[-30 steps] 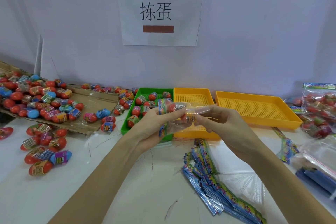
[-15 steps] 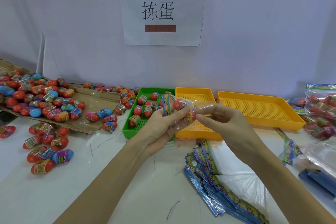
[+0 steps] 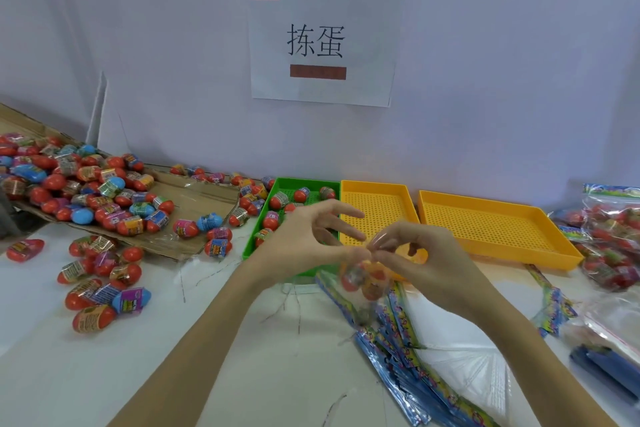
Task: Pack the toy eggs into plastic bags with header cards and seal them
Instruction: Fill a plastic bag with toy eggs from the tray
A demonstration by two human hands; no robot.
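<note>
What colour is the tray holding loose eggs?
Green, shown in the head view, left of two yellow trays.

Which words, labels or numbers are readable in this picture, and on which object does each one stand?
"拣蛋": large black characters on the white paper sign taped to the wall.
Two brown bars on that sign: no text shows on them.
Labels on the toy eggs: printed, but too small and blurred to read.
Header cards on the table: colourful print, too blurred to read.
No numbers can be read.

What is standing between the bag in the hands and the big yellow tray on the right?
Nothing visible. Both hands pinch the bag of eggs over the near edge of the small yellow tray; the way right to the big yellow tray looks open.
</note>
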